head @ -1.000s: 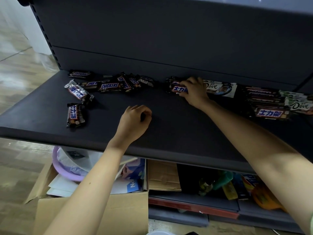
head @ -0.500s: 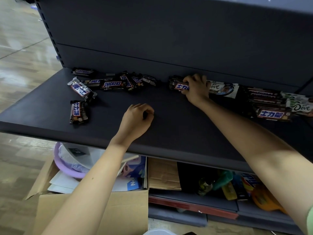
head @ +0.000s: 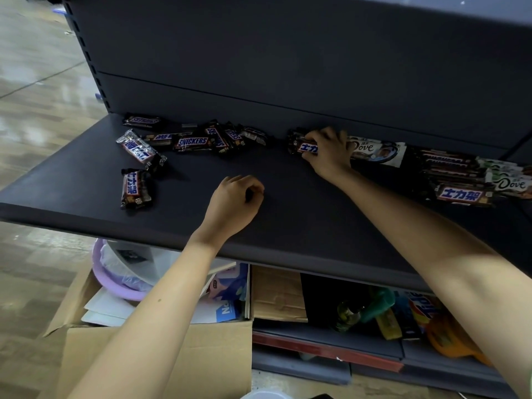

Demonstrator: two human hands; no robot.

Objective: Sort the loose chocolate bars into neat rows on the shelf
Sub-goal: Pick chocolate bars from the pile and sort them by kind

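Right hand [head: 328,152] pinches a flat, glossy-wrapped chocolate bar [head: 302,147] at the back of the matte shelf [head: 288,226]. Left hand [head: 236,203] rests loosely curled, holding nothing (crinkly loose bars [head: 193,142] heaped rear-left).

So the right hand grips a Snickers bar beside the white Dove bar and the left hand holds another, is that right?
Not quite: the head view shows the left hand holding nothing, resting curled on the shelf. The right hand does grip the Snickers bar.
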